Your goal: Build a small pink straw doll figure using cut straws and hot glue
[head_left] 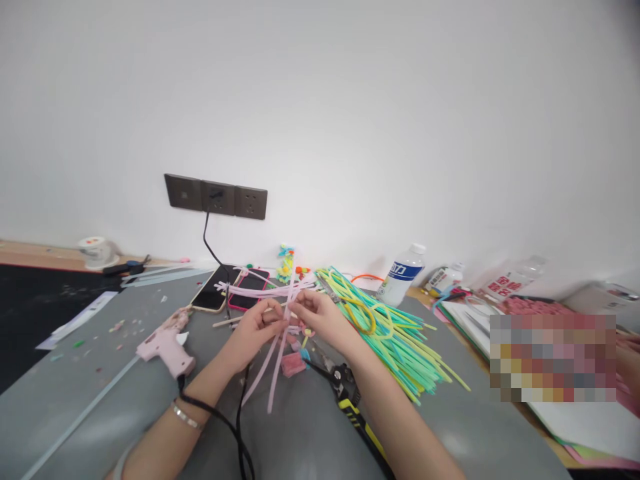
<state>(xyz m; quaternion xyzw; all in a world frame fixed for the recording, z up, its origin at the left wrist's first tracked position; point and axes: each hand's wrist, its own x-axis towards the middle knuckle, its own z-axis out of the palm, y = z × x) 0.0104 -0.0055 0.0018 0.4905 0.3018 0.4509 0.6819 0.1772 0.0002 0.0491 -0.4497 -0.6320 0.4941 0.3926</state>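
Pale pink pipe cleaners (pixel 274 373) hang between my two hands, their lower ends spreading apart toward me. My left hand (pixel 263 325) pinches them from the left, and my right hand (pixel 314 313) closes on them from the right, fingertips almost meeting. Behind my fingers lie more pink pipe cleaners (pixel 250 291). Just below my hands sits a small pink fuzzy block (pixel 293 364) with a bit of blue beside it. Black-and-yellow pliers (pixel 345 387) lie under my right forearm. A pink glue gun (pixel 169 347) rests left of my left wrist.
Green and yellow pipe cleaners (pixel 400 347) form a large pile at right. A bottle (pixel 403 275) stands behind it. Two phones (pixel 213 291) lie near the wall. The glue gun's black cable (pixel 215 408) crosses under my left arm. Papers (pixel 560 427) lie far right.
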